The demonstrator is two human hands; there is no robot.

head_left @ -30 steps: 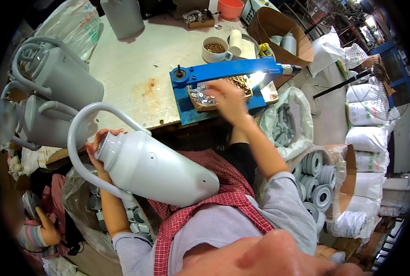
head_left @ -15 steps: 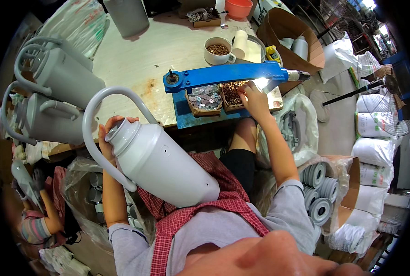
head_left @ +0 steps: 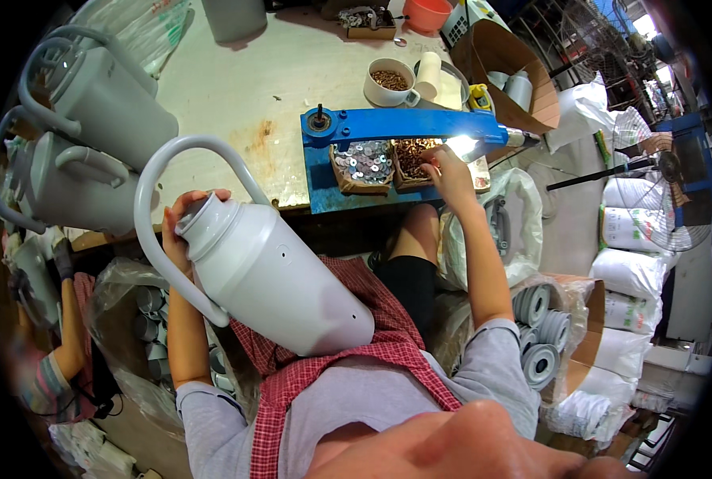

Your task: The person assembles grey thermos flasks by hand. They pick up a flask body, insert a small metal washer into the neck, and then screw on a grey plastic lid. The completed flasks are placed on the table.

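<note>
A light grey plastic kettle-shaped shell with a large looped handle leans in my lap, its neck toward the upper left. My left hand is closed round the neck, with fingertips over the rim. Two small holes show in the shell's side. My right hand is over a small cardboard box of copper-coloured metal pieces, fingers pinched together at its edge; what they hold is too small to tell. Beside it lies a box of flat silvery washers. A blue metal arm with a bright lamp reaches over both boxes.
More grey shells stand at the table's left. A white cup of small brass-coloured parts sits behind the blue arm. Bags of grey parts flank my legs, with grey rings at right. Another person's gloved hand shows at far left.
The view has shifted slightly. My right hand stays at the box of copper-coloured pieces, its fingers a little more tucked. My left hand keeps its hold on the shell.
</note>
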